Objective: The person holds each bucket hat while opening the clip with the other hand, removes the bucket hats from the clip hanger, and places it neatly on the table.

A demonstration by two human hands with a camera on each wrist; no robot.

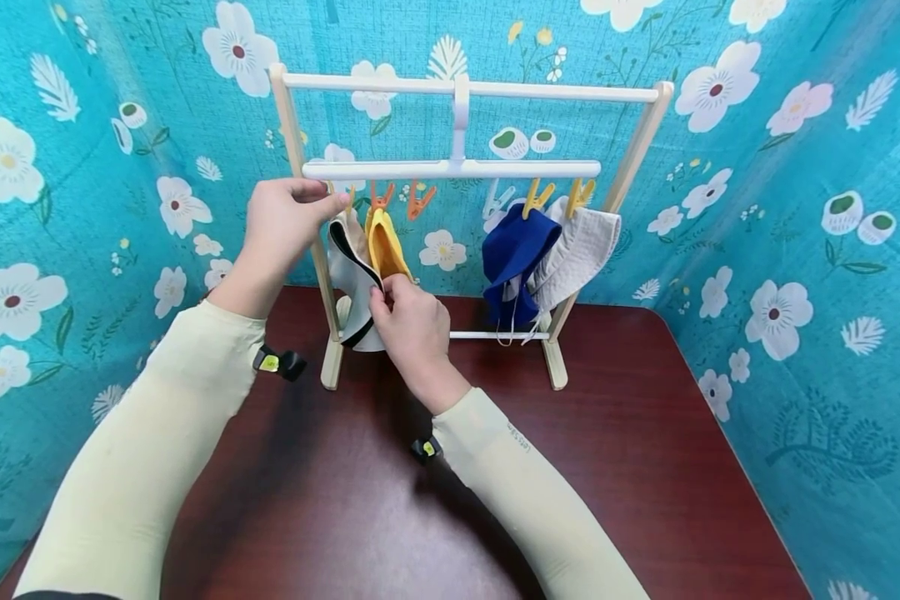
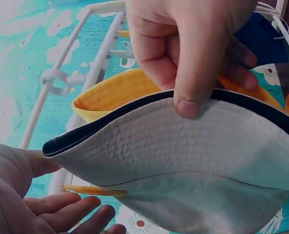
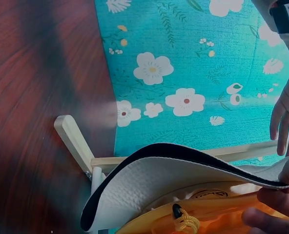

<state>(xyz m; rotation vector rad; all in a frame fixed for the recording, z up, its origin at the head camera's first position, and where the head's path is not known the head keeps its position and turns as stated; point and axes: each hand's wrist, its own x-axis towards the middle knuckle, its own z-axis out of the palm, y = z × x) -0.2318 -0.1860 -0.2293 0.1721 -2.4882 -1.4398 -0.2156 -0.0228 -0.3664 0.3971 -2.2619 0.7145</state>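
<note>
The right hand (image 1: 416, 321) pinches the brim of a white bucket hat (image 1: 356, 287), whose long axis runs up-left to the hanger's (image 1: 450, 169) left end. There the left hand (image 1: 285, 221), fingers loosely extended, is nearer the yellow clothespin (image 2: 98, 190); beyond the yellow hat (image 1: 387, 246), a gap precedes the blue hat (image 1: 516, 250).

A dark red-brown table (image 1: 607, 425) carries a pale wooden rack (image 1: 555, 92) standing on two feet (image 1: 555, 365).

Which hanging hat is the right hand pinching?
The white hat with black edging, leftmost in the head view: the right hand pinches its brim. The yellow hat, blue hat and pale grey hat show no black edging.
</note>
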